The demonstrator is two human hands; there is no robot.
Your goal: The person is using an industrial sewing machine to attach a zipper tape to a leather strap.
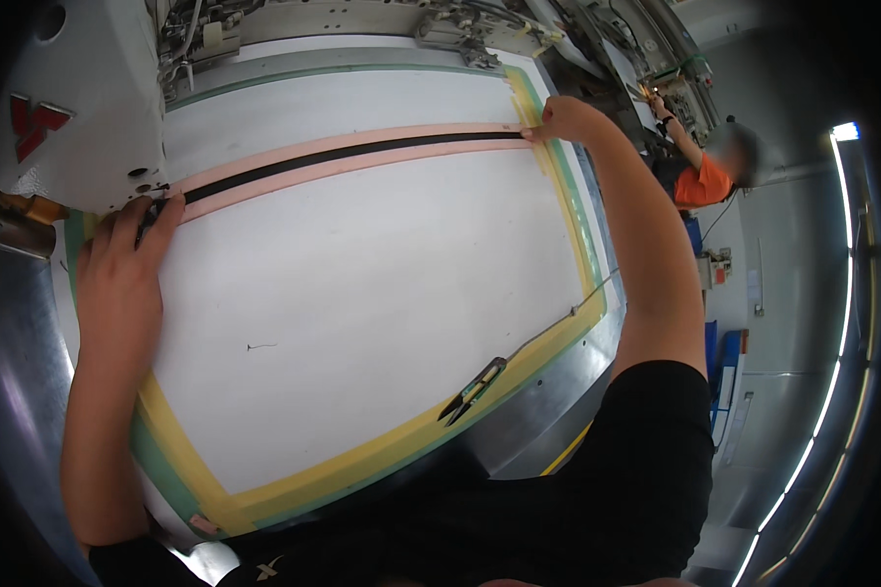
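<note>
A long narrow black strip (343, 156) is stretched across the white work board (362, 284), lying along a wider pink band (401, 166). At its left end my left hand (127, 264) is closed with thumb and fingers about the dark end, which is partly hidden. My right hand (568, 121) pinches the strip's right end near the board's taped edge. Both arms reach far forward, wide apart. Thread snips (473, 391) with dark blades lie on the near taped edge, away from both hands.
Yellow and green tape (333, 479) borders the board. A cord (558, 323) runs from the snips to the right. A white machine housing (88, 108) stands beside my left hand, with metal machine parts (460, 29) beyond. A person in orange (703, 184) works at far right.
</note>
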